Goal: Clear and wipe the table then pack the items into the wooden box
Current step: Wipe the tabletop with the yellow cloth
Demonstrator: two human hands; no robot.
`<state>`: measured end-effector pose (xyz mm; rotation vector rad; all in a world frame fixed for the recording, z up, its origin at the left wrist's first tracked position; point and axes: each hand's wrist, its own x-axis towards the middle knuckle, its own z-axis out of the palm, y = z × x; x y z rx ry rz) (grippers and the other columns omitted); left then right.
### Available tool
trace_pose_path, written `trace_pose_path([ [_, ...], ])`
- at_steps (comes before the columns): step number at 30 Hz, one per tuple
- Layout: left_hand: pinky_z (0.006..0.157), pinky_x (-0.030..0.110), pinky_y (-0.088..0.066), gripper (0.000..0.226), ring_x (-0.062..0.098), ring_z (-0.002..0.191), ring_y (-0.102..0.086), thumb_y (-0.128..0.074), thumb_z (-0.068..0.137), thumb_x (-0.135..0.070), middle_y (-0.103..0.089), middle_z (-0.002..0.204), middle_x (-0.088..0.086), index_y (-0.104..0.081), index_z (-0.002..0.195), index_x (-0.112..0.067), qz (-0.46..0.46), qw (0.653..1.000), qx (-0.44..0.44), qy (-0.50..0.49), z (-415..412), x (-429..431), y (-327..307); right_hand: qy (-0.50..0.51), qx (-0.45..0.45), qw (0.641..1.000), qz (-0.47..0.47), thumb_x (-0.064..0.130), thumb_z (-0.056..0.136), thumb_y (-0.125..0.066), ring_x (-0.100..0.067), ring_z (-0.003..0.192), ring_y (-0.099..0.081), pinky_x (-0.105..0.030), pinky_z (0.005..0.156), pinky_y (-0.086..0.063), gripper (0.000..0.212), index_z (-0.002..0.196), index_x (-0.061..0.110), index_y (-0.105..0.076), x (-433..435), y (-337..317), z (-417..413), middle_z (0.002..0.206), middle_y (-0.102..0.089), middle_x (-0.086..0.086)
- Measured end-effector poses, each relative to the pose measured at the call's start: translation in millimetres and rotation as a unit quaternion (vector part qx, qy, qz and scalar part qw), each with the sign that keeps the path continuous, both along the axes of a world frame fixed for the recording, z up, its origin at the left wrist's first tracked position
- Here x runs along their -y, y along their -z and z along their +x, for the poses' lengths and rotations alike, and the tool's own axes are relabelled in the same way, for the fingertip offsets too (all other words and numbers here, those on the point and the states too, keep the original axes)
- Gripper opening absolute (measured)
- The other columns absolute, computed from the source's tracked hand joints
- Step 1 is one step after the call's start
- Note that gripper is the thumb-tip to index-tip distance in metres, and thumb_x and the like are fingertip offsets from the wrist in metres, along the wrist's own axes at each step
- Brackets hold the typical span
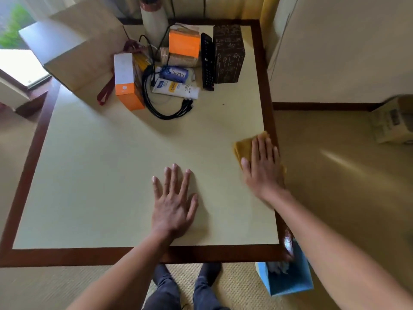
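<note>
Cream laminate forms the top of the large square table, framed by a dark brown wooden border; its far left corner is covered by a big beige carton, which is cut off at the top edge. A blue paper bag stands on the floor just beside the near right corner, partly hidden by the right forearm.

All items are grouped at the far side. The dark brown rectangular box with pale scrawled markings stands upright near the far right edge; its markings cannot be read and its material cannot be confirmed. A tall orange-and-white carton stands to the left of the group, and a second orange carton sits behind, on a woven beige cylinder. A black remote control lies just beside the dark box. A bundle of black cables loops in front. A white tube with a yellow label and a blue-printed sachet lie between them; the lettering on both is too small to read.

The mustard-yellow folded cloth lies at the right edge, partly over the border. The right hand presses flat on it, fingers straight and together, slightly blurred. The left hand rests palm down on the bare top, fingers spread wide, holding nothing.
</note>
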<state>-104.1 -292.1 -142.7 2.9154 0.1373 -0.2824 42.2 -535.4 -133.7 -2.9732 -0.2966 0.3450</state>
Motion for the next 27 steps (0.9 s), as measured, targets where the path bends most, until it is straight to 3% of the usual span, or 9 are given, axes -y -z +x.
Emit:
trace_pose_path([
  [5, 0.124, 0.060, 0.006, 0.073, 0.029, 0.156, 0.020, -0.019, 0.102, -0.058, 0.016, 0.170, 0.012, 0.003, 0.164, -0.027, 0.007, 1.000, 0.003, -0.002, -1, 0, 1, 0.078, -0.017, 0.997, -0.004, 0.052, 0.100, -0.003, -0.034, 0.155, 0.009, -0.051, 0.126, 0.000, 0.076, 0.159, 0.004, 0.002, -41, 2, 32, 0.168, 0.007, -0.017],
  [8, 0.124, 0.060, 0.006, 0.072, 0.029, 0.156, 0.020, -0.019, 0.102, -0.057, 0.016, 0.170, 0.012, 0.004, 0.164, -0.027, 0.013, 1.000, 0.006, -0.002, -2, 0, 4, 0.022, 0.002, 1.000, 0.014, 0.050, 0.103, -0.009, -0.032, 0.156, 0.006, -0.050, 0.126, -0.003, 0.073, 0.159, 0.004, -0.002, -42, 4, -29, 0.168, 0.004, -0.017],
  [13, 0.124, 0.062, 0.006, 0.073, 0.032, 0.156, 0.018, -0.018, 0.102, -0.057, 0.015, 0.170, 0.014, 0.003, 0.164, -0.025, 0.009, 1.000, 0.003, 0.000, -1, 2, 4, 0.053, 0.023, 0.998, 0.021, 0.048, 0.104, -0.018, -0.031, 0.156, 0.005, -0.050, 0.126, -0.008, 0.072, 0.159, 0.003, -0.007, -9, 5, -136, 0.168, 0.000, -0.016],
  [19, 0.122, 0.060, 0.013, 0.078, 0.030, 0.154, 0.024, -0.013, 0.096, -0.061, 0.020, 0.169, 0.014, 0.006, 0.164, -0.027, -0.019, 0.999, -0.051, 0.005, 3, 1, -11, 0.077, 0.000, 0.997, 0.033, 0.051, 0.102, -0.015, -0.030, 0.156, 0.003, -0.050, 0.126, -0.008, 0.074, 0.160, 0.005, -0.009, 8, -3, -167, 0.168, -0.002, -0.013],
  [21, 0.124, 0.057, 0.011, 0.076, 0.028, 0.157, 0.015, -0.022, 0.098, -0.061, 0.007, 0.171, 0.012, -0.005, 0.164, -0.029, -0.056, 0.997, -0.056, -0.006, 6, -1, -24, 0.100, -0.016, 0.993, 0.064, 0.053, 0.099, -0.015, -0.030, 0.156, -0.001, -0.050, 0.126, -0.007, 0.077, 0.159, 0.004, -0.018, 3, -16, -163, 0.168, -0.008, -0.015],
  [23, 0.125, 0.056, 0.005, 0.066, 0.027, 0.158, 0.002, -0.033, 0.103, -0.055, -0.010, 0.171, 0.009, -0.018, 0.162, -0.029, -0.092, 0.995, -0.035, -0.032, 7, -4, -39, 0.117, 0.003, 0.987, 0.107, 0.052, 0.096, -0.021, -0.034, 0.154, -0.016, -0.051, 0.125, -0.012, 0.076, 0.153, 0.003, -0.036, -8, -33, -159, 0.164, -0.025, -0.018],
  [27, 0.122, 0.044, -0.024, 0.054, 0.026, 0.153, -0.026, -0.049, 0.103, -0.041, -0.029, 0.166, 0.005, -0.041, 0.154, -0.028, -0.227, 0.966, -0.001, -0.122, 10, -17, -74, 0.094, 0.047, 0.974, 0.201, 0.042, 0.098, -0.039, -0.029, 0.139, -0.041, -0.047, 0.115, -0.035, 0.055, 0.141, 0.010, -0.052, -43, -73, -138, 0.148, -0.050, -0.012],
])
